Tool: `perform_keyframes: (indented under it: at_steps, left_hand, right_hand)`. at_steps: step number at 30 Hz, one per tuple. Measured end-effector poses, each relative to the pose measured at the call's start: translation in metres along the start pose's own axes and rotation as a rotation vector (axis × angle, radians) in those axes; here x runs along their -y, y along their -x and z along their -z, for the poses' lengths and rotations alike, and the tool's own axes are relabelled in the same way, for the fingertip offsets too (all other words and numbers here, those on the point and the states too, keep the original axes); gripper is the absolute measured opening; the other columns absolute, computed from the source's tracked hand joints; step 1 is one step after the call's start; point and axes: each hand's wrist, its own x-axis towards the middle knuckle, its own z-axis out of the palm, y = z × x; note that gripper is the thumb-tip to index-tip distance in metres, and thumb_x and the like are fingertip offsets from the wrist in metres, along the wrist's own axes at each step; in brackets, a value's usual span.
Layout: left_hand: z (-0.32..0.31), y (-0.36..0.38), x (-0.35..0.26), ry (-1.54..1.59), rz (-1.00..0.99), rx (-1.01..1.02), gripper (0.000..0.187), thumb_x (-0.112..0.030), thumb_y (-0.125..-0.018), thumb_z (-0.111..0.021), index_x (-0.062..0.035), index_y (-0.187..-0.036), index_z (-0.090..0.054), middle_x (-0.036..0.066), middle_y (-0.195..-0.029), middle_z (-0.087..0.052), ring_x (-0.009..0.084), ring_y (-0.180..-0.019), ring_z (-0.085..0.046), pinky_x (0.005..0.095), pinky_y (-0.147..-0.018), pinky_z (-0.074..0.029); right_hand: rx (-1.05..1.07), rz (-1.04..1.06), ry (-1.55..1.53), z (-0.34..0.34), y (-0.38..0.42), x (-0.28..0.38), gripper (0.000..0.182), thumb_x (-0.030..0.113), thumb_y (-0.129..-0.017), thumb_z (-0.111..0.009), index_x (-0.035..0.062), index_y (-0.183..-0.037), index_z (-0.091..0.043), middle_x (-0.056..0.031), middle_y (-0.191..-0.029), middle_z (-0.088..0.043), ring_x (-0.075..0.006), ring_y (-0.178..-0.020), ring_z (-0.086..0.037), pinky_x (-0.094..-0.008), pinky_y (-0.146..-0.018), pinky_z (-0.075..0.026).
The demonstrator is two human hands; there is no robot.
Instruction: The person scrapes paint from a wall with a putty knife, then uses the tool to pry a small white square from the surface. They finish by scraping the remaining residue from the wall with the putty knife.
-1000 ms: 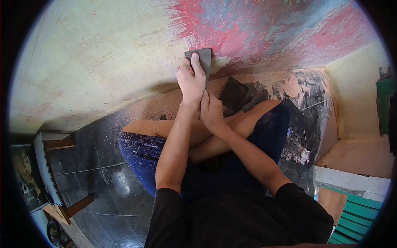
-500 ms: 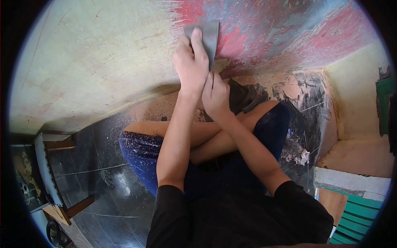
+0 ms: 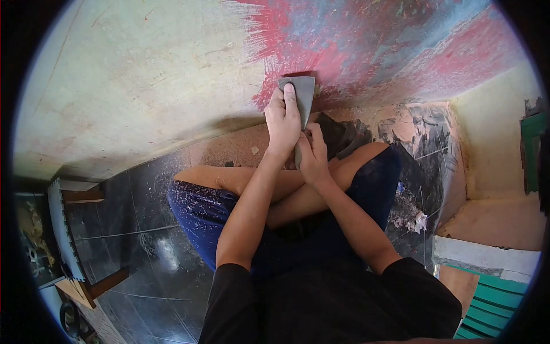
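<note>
A grey metal scraper with a wide flat blade is close to the painted wall, its broad edge pointing up the view. My left hand grips the blade part, thumb pressed flat on its face. Lower down, my right hand is closed around the scraper's narrow handle end. Pale yellow paint covers the wall left of the blade. On the right the wall shows red and blue-grey patches with a ragged edge.
Paint flakes lie on my crossed legs and the dark tiled floor. A dark crumpled item is near the wall's foot. A wooden-legged object stands at left. Green slats show at lower right.
Both hands and the scraper have moved down the view, toward my legs, and slightly right. More red shows on the wall where the blade was.
</note>
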Motion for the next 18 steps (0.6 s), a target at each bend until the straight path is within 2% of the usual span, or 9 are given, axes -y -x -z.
perform_keyframes:
  at_steps: [2, 5, 8, 9, 10, 11, 13, 15, 18]
  left_hand:
    - [0.003, 0.000, 0.000, 0.058, 0.019, 0.003, 0.044, -0.033, -0.112, -0.048, 0.0006, -0.086, -0.058, 0.020, -0.069, -0.059, 0.0302, -0.062, -0.056, 0.0442, -0.060, -0.043]
    - [0.012, 0.000, -0.001, 0.242, 0.087, -0.014, 0.038, -0.031, -0.113, -0.049, -0.0003, -0.095, -0.061, 0.003, -0.073, -0.057, 0.0099, -0.069, -0.050, 0.0344, -0.061, -0.041]
    - [0.011, -0.001, 0.002, 0.539, 0.258, -0.109, 0.036, -0.032, -0.111, -0.054, 0.0004, -0.098, -0.061, 0.004, -0.078, -0.060, 0.0125, -0.073, -0.053, 0.0321, -0.067, -0.045]
    - [0.015, -0.001, 0.002, 0.403, 0.310, -0.138, 0.041, -0.039, -0.106, -0.063, 0.0022, -0.104, -0.062, 0.007, -0.088, -0.063, 0.0155, -0.083, -0.057, 0.0329, -0.077, -0.049]
    - [0.013, 0.002, 0.010, 0.406, 0.311, -0.142, 0.041, -0.039, -0.106, -0.063, 0.0022, -0.104, -0.062, 0.007, -0.088, -0.063, 0.0155, -0.083, -0.057, 0.0329, -0.077, -0.049]
    - [0.009, 0.006, 0.018, 0.260, 0.415, -0.237, 0.047, -0.043, -0.104, -0.066, 0.0036, -0.108, -0.061, 0.010, -0.095, -0.064, 0.0170, -0.088, -0.058, 0.0347, -0.081, -0.050]
    - [0.005, 0.013, 0.033, 0.118, 0.521, -0.329, 0.054, -0.047, -0.101, -0.069, 0.0050, -0.112, -0.061, 0.014, -0.102, -0.065, 0.0184, -0.092, -0.060, 0.0364, -0.086, -0.051]
    - [0.001, 0.016, 0.040, 0.190, 0.703, -0.206, 0.061, -0.050, -0.098, -0.071, 0.0068, -0.118, -0.060, 0.015, -0.111, -0.064, 0.0204, -0.097, -0.060, 0.0382, -0.089, -0.051]
    - [0.000, 0.022, 0.000, 0.455, 0.733, 0.015, 0.059, -0.049, -0.099, -0.070, 0.0064, -0.116, -0.060, 0.015, -0.112, -0.064, 0.0211, -0.097, -0.061, 0.0371, -0.089, -0.052]
  right_hand:
    - [0.008, 0.091, -0.013, 0.003, 0.001, -0.001, 0.017, 0.013, -0.110, -0.047, -0.0005, -0.120, -0.049, -0.0090, -0.077, -0.066, -0.0124, -0.058, -0.062, -0.0310, -0.054, -0.048]
    - [0.099, -0.088, -0.075, 0.006, 0.005, 0.022, 0.023, 0.012, -0.108, -0.052, -0.0014, -0.127, -0.053, -0.0073, -0.081, -0.066, -0.0111, -0.066, -0.063, -0.0288, -0.060, -0.050]
    - [0.118, -0.073, 0.147, 0.019, 0.001, 0.029, 0.030, 0.013, -0.106, -0.058, -0.0037, -0.131, -0.058, -0.0113, -0.087, -0.070, -0.0156, -0.074, -0.069, -0.0311, -0.067, -0.053]
    - [0.135, 0.023, 0.300, 0.030, -0.005, 0.033, 0.032, 0.014, -0.104, -0.061, -0.0051, -0.128, -0.061, -0.0141, -0.092, -0.073, -0.0185, -0.077, -0.071, -0.0334, -0.069, -0.054]
    - [0.152, 0.118, 0.454, 0.038, -0.009, 0.037, 0.033, 0.016, -0.102, -0.063, -0.0064, -0.126, -0.064, -0.0170, -0.098, -0.075, -0.0214, -0.080, -0.073, -0.0356, -0.071, -0.055]
    - [0.081, 0.148, 0.389, 0.041, -0.012, 0.042, 0.030, 0.016, -0.098, -0.068, -0.0034, -0.120, -0.068, -0.0221, -0.100, -0.075, -0.0304, -0.078, -0.075, -0.0401, -0.071, -0.056]
    - [0.132, 0.156, 0.570, 0.053, -0.021, 0.075, 0.027, 0.016, -0.095, -0.069, -0.0007, -0.117, -0.070, -0.0215, -0.095, -0.074, -0.0333, -0.078, -0.074, -0.0406, -0.072, -0.055]
    - [0.184, 0.168, 0.758, 0.063, -0.033, 0.106, 0.025, 0.016, -0.093, -0.071, 0.0021, -0.114, -0.072, -0.0209, -0.090, -0.073, -0.0361, -0.078, -0.073, -0.0412, -0.072, -0.055]
    - [0.302, 0.056, 0.912, 0.071, -0.049, 0.125, 0.022, 0.014, -0.091, -0.072, 0.0028, -0.110, -0.073, -0.0193, -0.094, -0.074, -0.0318, -0.088, -0.073, -0.0364, -0.080, -0.055]
